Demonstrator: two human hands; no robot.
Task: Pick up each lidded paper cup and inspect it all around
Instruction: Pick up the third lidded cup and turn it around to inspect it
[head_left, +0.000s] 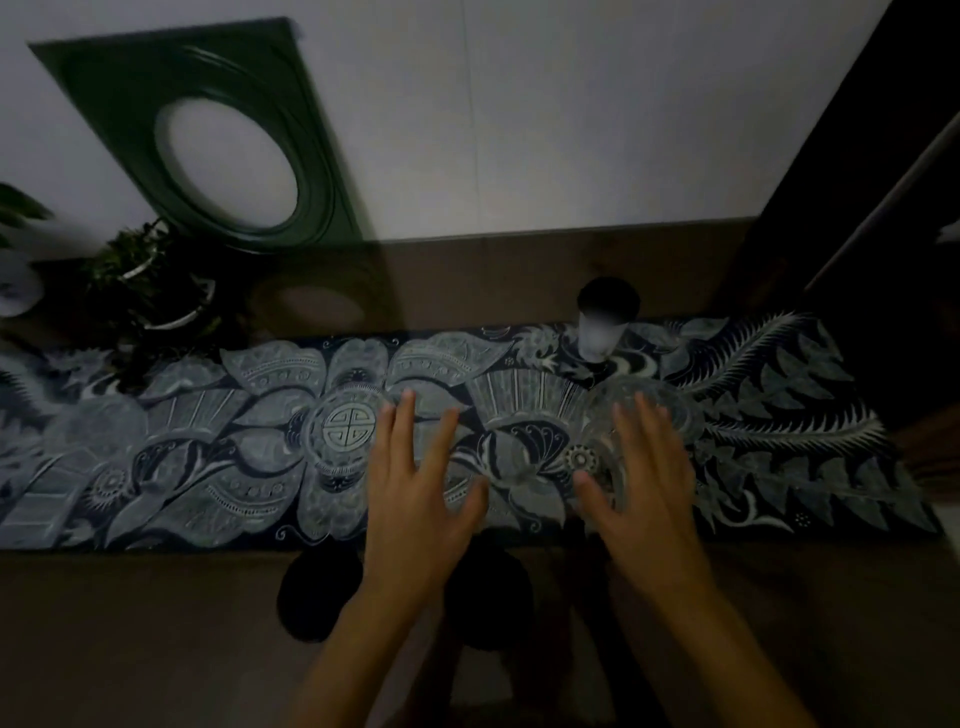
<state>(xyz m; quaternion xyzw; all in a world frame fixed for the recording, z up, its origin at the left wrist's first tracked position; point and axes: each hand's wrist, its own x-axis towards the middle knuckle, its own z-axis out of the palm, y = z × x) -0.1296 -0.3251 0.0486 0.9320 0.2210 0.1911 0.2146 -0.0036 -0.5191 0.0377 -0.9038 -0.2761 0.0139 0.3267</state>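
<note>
A dim room is showing a pale wall (519, 130) at the back, with a dark green square frame (208, 140) with a round opening leaning against it on the left. A brown table (156, 623) is stretching across the view, and a long dark blue cloth (208, 452) with pale flower and feather patterns is lying along its middle. A leafy plant (140, 280) is sitting at the far left end of the table.

A white paper cup (598, 338) with a black lid (609, 299) is standing upright at the far edge of the cloth, right of centre, well apart from both hands. Its side is blurred.

The left hand (415, 499) is hovering over the middle of the cloth, palm down, fingers spread wide and holding nothing. The right hand (644, 493) is reaching forward beside it, fingers also spread apart, over some clear glass dishes (670, 415) that are resting on the cloth nearer than the cup. Whether the right hand is touching the glass is hard to tell. Dark shapes are showing below the table's near edge between the forearms.
</note>
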